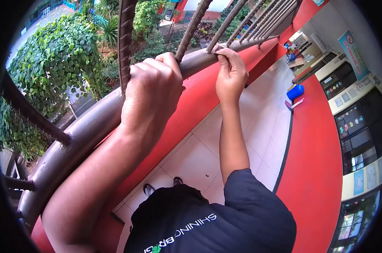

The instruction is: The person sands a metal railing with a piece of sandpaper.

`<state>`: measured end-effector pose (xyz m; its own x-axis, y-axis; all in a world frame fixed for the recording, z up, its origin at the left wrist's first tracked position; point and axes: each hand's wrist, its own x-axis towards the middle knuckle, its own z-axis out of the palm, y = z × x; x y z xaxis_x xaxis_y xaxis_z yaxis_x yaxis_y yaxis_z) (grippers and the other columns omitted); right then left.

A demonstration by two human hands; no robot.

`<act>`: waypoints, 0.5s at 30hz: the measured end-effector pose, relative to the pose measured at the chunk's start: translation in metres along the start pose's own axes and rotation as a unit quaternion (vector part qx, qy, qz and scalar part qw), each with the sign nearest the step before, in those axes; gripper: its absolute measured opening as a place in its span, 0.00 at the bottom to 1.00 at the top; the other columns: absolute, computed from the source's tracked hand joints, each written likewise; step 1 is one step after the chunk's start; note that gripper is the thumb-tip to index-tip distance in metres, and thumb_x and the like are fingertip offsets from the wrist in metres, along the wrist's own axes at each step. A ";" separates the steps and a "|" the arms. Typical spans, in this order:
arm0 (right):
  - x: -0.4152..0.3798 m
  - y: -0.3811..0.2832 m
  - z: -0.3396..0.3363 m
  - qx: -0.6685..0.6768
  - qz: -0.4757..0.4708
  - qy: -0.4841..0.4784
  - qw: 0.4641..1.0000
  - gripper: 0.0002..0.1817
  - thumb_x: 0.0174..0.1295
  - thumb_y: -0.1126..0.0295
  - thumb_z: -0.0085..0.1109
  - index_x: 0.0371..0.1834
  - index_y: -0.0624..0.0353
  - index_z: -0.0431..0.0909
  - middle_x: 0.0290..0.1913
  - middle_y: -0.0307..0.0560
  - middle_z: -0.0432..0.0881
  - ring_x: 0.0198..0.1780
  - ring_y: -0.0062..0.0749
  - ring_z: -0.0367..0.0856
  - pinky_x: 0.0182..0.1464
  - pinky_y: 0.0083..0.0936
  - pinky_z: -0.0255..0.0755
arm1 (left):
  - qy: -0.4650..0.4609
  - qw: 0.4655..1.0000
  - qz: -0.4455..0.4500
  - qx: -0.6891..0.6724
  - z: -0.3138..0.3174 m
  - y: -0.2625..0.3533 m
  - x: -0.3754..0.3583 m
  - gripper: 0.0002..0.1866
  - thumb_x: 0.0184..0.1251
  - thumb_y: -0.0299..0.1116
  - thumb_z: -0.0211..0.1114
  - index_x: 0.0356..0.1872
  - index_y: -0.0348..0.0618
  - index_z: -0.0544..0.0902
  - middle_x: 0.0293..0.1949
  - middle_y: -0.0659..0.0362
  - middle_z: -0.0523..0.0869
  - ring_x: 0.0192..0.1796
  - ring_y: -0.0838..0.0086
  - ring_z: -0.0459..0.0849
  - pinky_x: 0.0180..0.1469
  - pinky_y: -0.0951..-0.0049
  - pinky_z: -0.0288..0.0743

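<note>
A brown metal railing pipe (85, 114) runs diagonally away from me, with ridged upright bars (125, 38) fixed along it. My left hand (151, 84) is wrapped over the pipe, its knuckles up, close beside the nearest tall bar. Further along, my right hand (232, 74) is raised at the pipe with its thumb and fingertips drawn together beside the foot of another bar (227, 25). Whatever lies between those fingertips is too small or hidden to make out.
Below the railing is a red low wall (191, 105), then a pale tiled floor (186, 149) under my feet. Leafy plants (51, 55) grow outside. A blue bin (295, 91) stands along the corridor, near windows and a no-smoking banner (353, 55).
</note>
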<state>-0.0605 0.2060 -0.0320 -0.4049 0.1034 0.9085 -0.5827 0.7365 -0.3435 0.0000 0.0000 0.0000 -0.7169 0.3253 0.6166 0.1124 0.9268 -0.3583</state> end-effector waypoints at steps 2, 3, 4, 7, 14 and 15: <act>-0.012 -0.025 -0.002 0.029 -0.130 -0.042 0.990 0.03 0.68 0.81 0.64 0.41 0.62 0.85 0.44 0.51 0.89 0.50 0.46 0.89 0.54 0.37 0.82 | 0.016 1.000 0.004 -0.005 0.002 0.002 0.001 0.28 0.62 0.62 0.75 0.37 0.47 0.77 0.27 0.63 0.83 0.31 0.72 0.87 0.35 0.69 0.78; -0.016 -0.029 -0.001 0.031 -0.119 -0.057 0.991 0.03 0.68 0.81 0.64 0.41 0.62 0.85 0.44 0.51 0.89 0.50 0.46 0.89 0.54 0.37 0.82 | -0.002 1.000 0.005 -0.010 0.001 -0.003 -0.003 0.28 0.62 0.62 0.75 0.37 0.47 0.77 0.27 0.63 0.83 0.31 0.72 0.87 0.35 0.69 0.78; -0.018 -0.025 -0.004 0.017 -0.119 -0.048 0.992 0.04 0.68 0.82 0.64 0.41 0.62 0.86 0.43 0.51 0.89 0.49 0.46 0.89 0.53 0.36 0.82 | -0.002 1.000 0.003 -0.014 0.001 -0.002 -0.003 0.28 0.62 0.62 0.75 0.37 0.47 0.77 0.27 0.63 0.83 0.31 0.72 0.87 0.35 0.70 0.78; -0.020 -0.019 -0.012 0.008 -0.087 -0.027 0.996 0.05 0.66 0.82 0.64 0.41 0.62 0.86 0.42 0.51 0.89 0.48 0.46 0.89 0.53 0.37 0.82 | -0.001 1.000 0.010 -0.019 -0.002 -0.001 -0.005 0.28 0.62 0.62 0.75 0.37 0.47 0.76 0.27 0.63 0.83 0.31 0.73 0.87 0.34 0.70 0.77; -0.007 -0.009 -0.005 0.011 -0.019 0.025 0.999 0.10 0.62 0.86 0.64 0.41 0.61 0.89 0.40 0.51 0.90 0.49 0.45 0.91 0.55 0.38 0.83 | 0.019 1.000 0.009 0.000 0.002 -0.003 0.000 0.29 0.60 0.63 0.75 0.37 0.47 0.76 0.27 0.64 0.82 0.29 0.74 0.86 0.33 0.71 0.77; -0.007 -0.012 -0.007 0.010 -0.020 0.023 0.999 0.10 0.62 0.86 0.64 0.41 0.61 0.89 0.40 0.51 0.90 0.49 0.45 0.91 0.55 0.38 0.83 | 0.019 1.000 0.007 -0.002 0.002 -0.001 -0.001 0.29 0.60 0.63 0.75 0.37 0.47 0.76 0.27 0.64 0.82 0.29 0.74 0.86 0.33 0.71 0.77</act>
<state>-0.0464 0.2012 -0.0324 -0.3473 0.1049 0.9319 -0.6128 0.7268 -0.3102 -0.0012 -0.0016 -0.0015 -0.6881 0.3450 0.6384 0.1251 0.9230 -0.3639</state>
